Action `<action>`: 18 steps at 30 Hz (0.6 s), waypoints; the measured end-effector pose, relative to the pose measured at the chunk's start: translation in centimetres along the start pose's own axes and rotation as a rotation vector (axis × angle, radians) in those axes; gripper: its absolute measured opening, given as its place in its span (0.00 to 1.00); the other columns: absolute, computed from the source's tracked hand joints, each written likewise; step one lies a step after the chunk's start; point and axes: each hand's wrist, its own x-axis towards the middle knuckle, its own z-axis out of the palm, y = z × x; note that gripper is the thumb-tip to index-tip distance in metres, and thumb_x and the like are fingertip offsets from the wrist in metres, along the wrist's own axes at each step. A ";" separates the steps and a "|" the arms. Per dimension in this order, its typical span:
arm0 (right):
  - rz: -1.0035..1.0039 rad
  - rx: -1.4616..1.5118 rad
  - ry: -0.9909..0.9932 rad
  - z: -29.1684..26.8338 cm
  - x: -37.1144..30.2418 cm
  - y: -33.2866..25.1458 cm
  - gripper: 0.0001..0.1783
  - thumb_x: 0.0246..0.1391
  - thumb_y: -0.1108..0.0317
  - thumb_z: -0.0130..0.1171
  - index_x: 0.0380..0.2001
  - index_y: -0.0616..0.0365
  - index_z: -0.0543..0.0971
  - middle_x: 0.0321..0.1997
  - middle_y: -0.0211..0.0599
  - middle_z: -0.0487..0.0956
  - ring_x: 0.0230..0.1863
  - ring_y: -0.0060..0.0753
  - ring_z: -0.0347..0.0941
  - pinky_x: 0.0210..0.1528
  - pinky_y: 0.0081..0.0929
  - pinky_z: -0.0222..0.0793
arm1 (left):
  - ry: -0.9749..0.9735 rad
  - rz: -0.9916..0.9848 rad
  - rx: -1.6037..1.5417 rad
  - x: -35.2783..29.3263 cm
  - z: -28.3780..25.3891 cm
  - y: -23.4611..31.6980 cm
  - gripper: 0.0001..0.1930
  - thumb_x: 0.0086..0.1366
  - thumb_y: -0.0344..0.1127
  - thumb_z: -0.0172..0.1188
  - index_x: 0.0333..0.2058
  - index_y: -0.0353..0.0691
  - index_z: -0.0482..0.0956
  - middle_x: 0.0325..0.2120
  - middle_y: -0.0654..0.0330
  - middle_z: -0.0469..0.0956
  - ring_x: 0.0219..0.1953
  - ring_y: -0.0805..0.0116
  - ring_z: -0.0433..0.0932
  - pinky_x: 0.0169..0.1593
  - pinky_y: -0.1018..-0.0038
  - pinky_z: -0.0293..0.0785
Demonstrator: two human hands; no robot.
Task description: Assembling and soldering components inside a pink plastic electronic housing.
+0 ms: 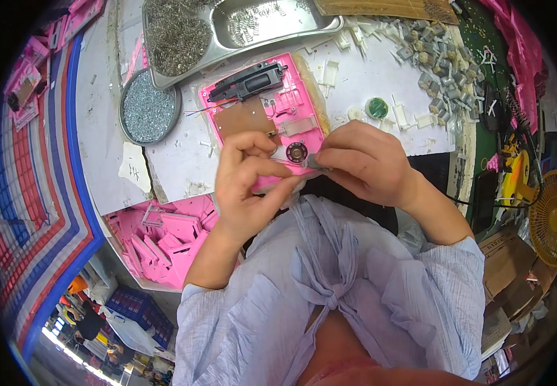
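A pink plastic casing [301,96] lies on the worktable in front of me, its inside facing up. It holds a black module [251,81], a brown board [243,120], a clear plastic part [299,126] and a small round speaker [296,152]. My right hand [370,157] pinches a small grey part [315,162] at the casing's near right corner, beside the speaker. At the near edge my left hand [247,177] curls over the casing, thumb and forefinger close together. Whatever sits between those fingertips is too small or hidden to make out.
A round tray of small screws [150,106] and a metal tray of springs [179,38] stand beyond on the left. Grey blocks [442,71] and white plastic parts [401,114] lie on the right. A bin of pink parts [169,241] sits at lower left, a yellow fan [550,217] far right.
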 end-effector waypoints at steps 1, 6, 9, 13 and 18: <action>0.008 -0.004 0.008 -0.1 -0.1 0.2 0.20 0.43 0.76 0.73 0.44 0.56 0.81 0.38 0.38 0.81 0.36 0.42 0.79 0.37 0.34 0.76 | 0.023 0.029 -0.024 0.6 -0.2 -0.4 0.14 0.49 0.24 0.76 0.35 0.36 0.83 0.41 0.53 0.73 0.41 0.62 0.77 0.44 0.72 0.74; 0.035 -0.020 0.093 -1.6 -0.2 1.0 0.22 0.42 0.77 0.73 0.44 0.57 0.81 0.38 0.39 0.81 0.35 0.43 0.79 0.37 0.34 0.75 | -0.034 0.127 0.618 5.2 0.4 -0.7 0.13 0.49 0.35 0.75 0.33 0.43 0.84 0.39 0.59 0.74 0.41 0.58 0.74 0.48 0.61 0.65; 0.071 -0.009 0.154 -2.1 -0.5 1.2 0.22 0.43 0.78 0.72 0.45 0.58 0.81 0.39 0.41 0.83 0.36 0.45 0.80 0.37 0.33 0.75 | -0.115 0.231 0.761 5.8 1.4 -1.0 0.09 0.51 0.38 0.73 0.31 0.48 0.84 0.35 0.64 0.75 0.41 0.61 0.72 0.51 0.61 0.58; 0.257 -0.046 0.152 -2.5 -0.4 1.2 0.19 0.45 0.79 0.69 0.44 0.60 0.81 0.42 0.42 0.84 0.37 0.48 0.81 0.39 0.32 0.77 | -0.145 0.273 0.700 4.1 0.4 -0.8 0.08 0.52 0.36 0.73 0.31 0.49 0.85 0.34 0.65 0.76 0.42 0.62 0.73 0.50 0.61 0.60; 0.193 -0.087 0.059 0.1 3.4 2.8 0.15 0.49 0.74 0.69 0.42 0.59 0.80 0.52 0.45 0.82 0.55 0.56 0.75 0.55 0.40 0.73 | -0.105 0.214 0.729 0.7 -1.5 -1.6 0.12 0.49 0.32 0.75 0.35 0.47 0.88 0.46 0.59 0.78 0.49 0.56 0.73 0.53 0.62 0.65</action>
